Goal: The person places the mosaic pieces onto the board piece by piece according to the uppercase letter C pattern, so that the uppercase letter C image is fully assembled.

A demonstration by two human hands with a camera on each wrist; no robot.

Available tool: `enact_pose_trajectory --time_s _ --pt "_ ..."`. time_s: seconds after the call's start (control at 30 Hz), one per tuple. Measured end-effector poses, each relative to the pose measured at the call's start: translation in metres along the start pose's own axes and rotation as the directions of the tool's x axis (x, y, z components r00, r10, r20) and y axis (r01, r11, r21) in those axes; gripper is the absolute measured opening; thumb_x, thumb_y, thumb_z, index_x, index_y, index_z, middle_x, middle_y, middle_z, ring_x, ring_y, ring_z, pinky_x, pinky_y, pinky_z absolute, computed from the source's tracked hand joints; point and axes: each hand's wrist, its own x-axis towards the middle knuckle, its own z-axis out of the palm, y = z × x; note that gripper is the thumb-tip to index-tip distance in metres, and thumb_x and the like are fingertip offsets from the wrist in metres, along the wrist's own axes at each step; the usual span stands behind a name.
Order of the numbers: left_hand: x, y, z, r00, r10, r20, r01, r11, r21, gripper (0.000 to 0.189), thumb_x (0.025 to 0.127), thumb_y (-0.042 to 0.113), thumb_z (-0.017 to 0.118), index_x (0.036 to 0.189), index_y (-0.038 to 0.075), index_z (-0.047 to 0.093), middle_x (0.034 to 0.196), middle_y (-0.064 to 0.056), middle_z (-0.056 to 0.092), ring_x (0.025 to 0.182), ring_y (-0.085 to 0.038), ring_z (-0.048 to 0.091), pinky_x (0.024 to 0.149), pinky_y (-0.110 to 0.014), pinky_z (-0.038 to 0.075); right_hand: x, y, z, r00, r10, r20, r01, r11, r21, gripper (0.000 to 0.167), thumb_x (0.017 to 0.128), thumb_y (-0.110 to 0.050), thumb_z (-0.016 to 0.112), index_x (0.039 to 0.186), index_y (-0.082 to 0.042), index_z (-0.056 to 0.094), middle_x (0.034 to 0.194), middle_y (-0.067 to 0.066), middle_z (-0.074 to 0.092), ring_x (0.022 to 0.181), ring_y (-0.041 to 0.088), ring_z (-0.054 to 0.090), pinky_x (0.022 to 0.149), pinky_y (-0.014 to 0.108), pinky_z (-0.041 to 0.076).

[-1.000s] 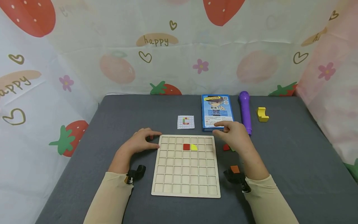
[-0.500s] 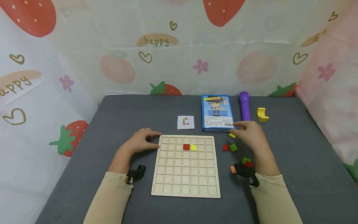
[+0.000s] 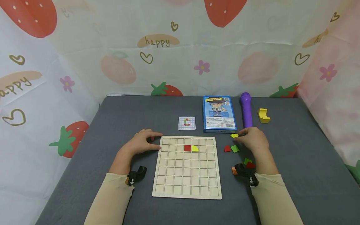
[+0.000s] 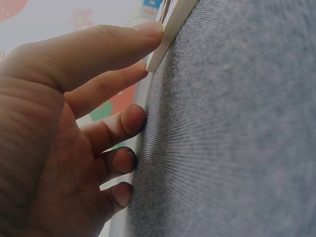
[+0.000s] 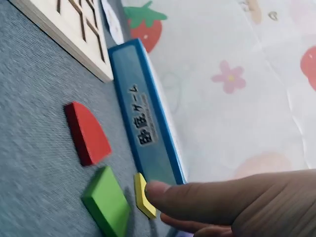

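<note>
Yellow tile (image 3: 234, 136) sat right of the grid board (image 3: 187, 171)'s far right corner, just in front of the blue box (image 3: 219, 114), pinched at its right by the nearer right hand (image 3: 254, 141), while left hand (image 3: 141, 143), fingers loosely spread, touched the board's far left corner.

A pale wooden grid board (image 3: 186, 171) lies flat, the left hand (image 3: 142, 142) touching its edge near ten o'clock; towards its two o'clock, the right hand (image 3: 254, 140) pinches a small yellow tile (image 3: 233, 136).
</note>
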Motion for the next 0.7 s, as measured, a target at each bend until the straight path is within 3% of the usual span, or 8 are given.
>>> enact_pose_trajectory --time_s 0.23,0.7 --pt "0.0 0.0 0.0 1.0 -0.003 -0.003 0.003 1.0 0.007 0.055 0.084 0.032 0.085 0.134 0.013 0.071 0.089 -0.003 0.052 0.085 -0.021 0.044 0.074 -0.039 0.036 -0.001 -0.006 0.01 0.995 0.036 -0.089 -0.041 0.998 -0.057 0.038 0.089 -0.028 0.078 0.117 -0.003 0.074 0.117 0.023 0.068 0.086 0.032 0.062 0.065 0.044 0.048" --pt "0.0 0.001 0.0 1.0 -0.01 -0.002 0.01 1.0 -0.002 0.055 0.084 0.032 0.085 0.134 0.013 0.07 0.089 -0.004 0.052 0.085 -0.02 0.044 0.074 -0.039 0.036 0.001 -0.005 0.014 0.992 0.029 -0.121 -0.038 0.996 -0.078 0.04 0.091 -0.026 0.076 0.121 0.0 0.073 0.117 0.024 0.069 0.086 0.033 0.063 0.064 0.044 0.048"
